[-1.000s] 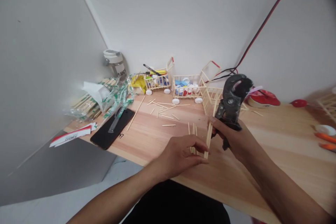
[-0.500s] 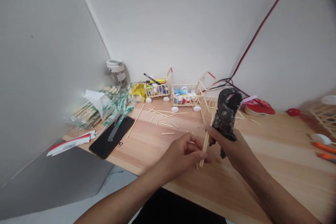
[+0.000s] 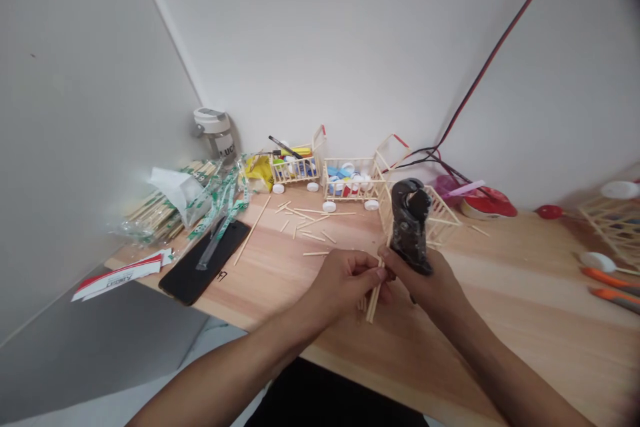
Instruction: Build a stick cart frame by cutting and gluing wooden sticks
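Observation:
My right hand [image 3: 420, 278] is shut around the handles of black heavy-duty cutters [image 3: 411, 223], which stand upright with their jaws on top. My left hand [image 3: 343, 283] meets it from the side, its fingertips pinching a thin bundle of wooden sticks [image 3: 374, 300]. The sticks slant down below both hands, and their upper part is mostly hidden by my fingers. The cutters' jaws are turned edge-on, so the gap between them cannot be seen.
A black phone [image 3: 200, 263] and a bag of sticks [image 3: 160, 217] lie at the left. Stick-built carts holding bottle caps [image 3: 350, 180] stand at the back, beside a stick frame [image 3: 440, 220]. Loose sticks [image 3: 305, 230] lie on the wooden table [image 3: 500, 320].
My hands have come closer together, and the sticks now sit between them. The cutters have turned edge-on and moved left. The view has shifted slightly.

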`<action>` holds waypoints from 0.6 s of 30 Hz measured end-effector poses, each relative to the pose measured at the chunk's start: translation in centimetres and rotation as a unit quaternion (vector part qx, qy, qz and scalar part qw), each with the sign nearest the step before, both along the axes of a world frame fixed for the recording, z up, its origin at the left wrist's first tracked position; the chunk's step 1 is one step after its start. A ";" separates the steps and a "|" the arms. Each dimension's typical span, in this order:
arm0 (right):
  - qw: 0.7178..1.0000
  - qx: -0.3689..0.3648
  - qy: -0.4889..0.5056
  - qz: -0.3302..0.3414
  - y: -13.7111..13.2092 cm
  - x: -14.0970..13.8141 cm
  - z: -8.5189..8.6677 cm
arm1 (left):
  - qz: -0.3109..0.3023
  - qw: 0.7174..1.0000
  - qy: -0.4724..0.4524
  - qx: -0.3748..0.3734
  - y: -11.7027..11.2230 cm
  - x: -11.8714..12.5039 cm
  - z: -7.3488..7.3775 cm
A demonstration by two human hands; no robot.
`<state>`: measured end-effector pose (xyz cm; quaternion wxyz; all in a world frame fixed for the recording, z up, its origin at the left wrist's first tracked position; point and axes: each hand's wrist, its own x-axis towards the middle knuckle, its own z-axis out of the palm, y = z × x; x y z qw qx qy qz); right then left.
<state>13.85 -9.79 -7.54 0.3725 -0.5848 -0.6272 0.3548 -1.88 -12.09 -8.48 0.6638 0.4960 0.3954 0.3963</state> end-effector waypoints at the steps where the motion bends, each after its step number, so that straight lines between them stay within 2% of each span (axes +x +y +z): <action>1: 1.000 -0.005 0.002 0.010 0.0 0.1 -0.1 | -0.006 1.000 -0.004 -0.004 0.1 -0.2 0.0; 5: 0.998 0.007 -0.007 0.068 0.2 0.9 0.3 | -0.009 1.000 -0.013 -0.017 0.3 -1.2 0.6; 10: 0.992 0.010 0.006 0.122 0.6 2.1 1.2 | 0.034 0.999 -0.003 0.026 0.3 -4.0 2.7; 14: 0.978 -0.014 -0.006 0.210 1.1 3.1 0.6 | 0.051 0.997 0.021 0.049 -0.1 -6.4 4.2; 18: 0.964 -0.031 -0.046 0.261 0.9 3.8 0.3 | 0.072 0.995 0.041 0.058 -0.5 -7.9 5.2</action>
